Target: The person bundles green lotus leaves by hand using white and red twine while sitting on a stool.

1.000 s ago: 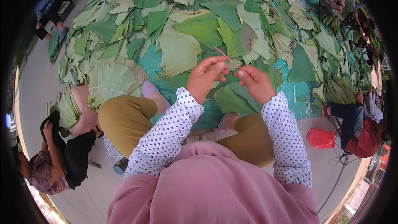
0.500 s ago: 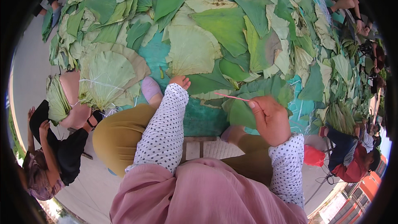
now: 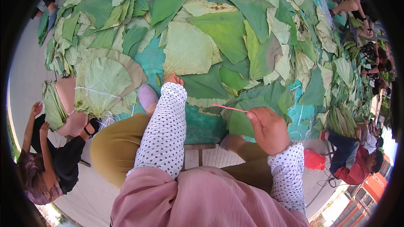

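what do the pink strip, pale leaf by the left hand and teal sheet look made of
Pink strip in the right hand: probably plastic or cord, smooth; thin and evenly coloured. Pale leaf: plant leaf, matte; fine veins fan across it. Teal sheet: perhaps cloth or plastic, fairly dull; lightly wrinkled, weave unclear.

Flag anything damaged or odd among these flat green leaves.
Right of centre, one broad, dull-green leaf has a greyish-brown patch toward its right edge; it looks withered against the leaf's greener part.

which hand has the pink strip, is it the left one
No, the right hand grips the pink strip, and the left hand is apart from it.
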A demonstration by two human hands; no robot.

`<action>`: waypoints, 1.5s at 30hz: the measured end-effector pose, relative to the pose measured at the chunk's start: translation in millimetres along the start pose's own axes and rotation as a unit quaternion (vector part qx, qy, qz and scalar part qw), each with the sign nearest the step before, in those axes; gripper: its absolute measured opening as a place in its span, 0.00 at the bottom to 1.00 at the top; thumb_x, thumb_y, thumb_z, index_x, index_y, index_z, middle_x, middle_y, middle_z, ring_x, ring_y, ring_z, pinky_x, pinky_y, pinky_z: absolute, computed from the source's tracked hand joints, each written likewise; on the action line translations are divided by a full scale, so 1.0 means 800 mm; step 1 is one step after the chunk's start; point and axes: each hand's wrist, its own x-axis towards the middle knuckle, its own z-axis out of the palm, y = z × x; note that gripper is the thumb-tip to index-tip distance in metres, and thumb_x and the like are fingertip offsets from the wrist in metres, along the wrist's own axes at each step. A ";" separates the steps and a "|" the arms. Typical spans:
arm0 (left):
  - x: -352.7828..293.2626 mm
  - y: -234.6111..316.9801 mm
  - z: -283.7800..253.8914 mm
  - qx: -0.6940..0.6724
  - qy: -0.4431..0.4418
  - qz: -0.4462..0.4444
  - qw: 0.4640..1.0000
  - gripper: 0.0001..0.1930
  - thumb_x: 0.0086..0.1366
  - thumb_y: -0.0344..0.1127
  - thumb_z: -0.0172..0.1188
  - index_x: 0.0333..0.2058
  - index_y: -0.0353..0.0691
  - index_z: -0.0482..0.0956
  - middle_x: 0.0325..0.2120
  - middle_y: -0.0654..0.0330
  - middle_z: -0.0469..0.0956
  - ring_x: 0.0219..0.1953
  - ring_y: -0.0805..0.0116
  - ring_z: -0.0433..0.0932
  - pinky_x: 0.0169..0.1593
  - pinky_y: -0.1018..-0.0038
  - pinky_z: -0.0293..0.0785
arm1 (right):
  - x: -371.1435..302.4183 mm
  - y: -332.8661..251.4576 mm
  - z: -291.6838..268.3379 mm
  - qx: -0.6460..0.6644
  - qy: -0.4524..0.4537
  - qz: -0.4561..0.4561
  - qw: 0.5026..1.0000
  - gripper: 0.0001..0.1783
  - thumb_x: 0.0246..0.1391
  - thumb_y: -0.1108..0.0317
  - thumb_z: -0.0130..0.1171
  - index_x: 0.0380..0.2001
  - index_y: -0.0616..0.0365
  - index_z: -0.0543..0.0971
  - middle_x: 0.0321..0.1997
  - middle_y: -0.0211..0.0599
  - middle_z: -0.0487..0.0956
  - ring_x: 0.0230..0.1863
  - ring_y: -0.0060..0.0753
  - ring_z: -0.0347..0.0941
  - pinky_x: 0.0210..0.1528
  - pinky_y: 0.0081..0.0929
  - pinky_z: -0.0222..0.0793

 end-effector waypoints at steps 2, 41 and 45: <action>-0.024 0.008 0.006 0.033 0.000 0.032 0.999 0.08 0.64 0.39 0.60 0.31 0.44 0.72 0.23 0.68 0.69 0.25 0.76 0.69 0.29 0.73 0.72 | -0.004 0.000 -0.004 -0.004 0.010 -0.008 1.000 0.07 0.58 0.68 0.56 0.32 0.61 0.77 0.28 0.45 0.77 0.26 0.51 0.73 0.28 0.40 0.69; -0.399 0.004 -0.002 0.201 -0.430 0.463 0.749 0.09 0.62 0.25 0.60 0.40 0.39 0.73 0.33 0.68 0.74 0.34 0.80 0.69 0.39 0.83 0.66 | 0.023 0.005 -0.024 -0.056 0.102 -0.057 0.992 0.17 0.59 0.58 0.52 0.24 0.60 0.77 0.22 0.48 0.77 0.25 0.54 0.75 0.31 0.49 0.70; -0.413 0.011 -0.008 0.255 -0.436 0.462 0.729 0.09 0.63 0.25 0.58 0.42 0.39 0.73 0.35 0.67 0.75 0.38 0.79 0.72 0.45 0.81 0.69 | 0.040 -0.010 -0.014 -0.027 0.109 -0.087 0.990 0.16 0.58 0.58 0.53 0.23 0.59 0.76 0.22 0.49 0.76 0.25 0.56 0.73 0.29 0.48 0.68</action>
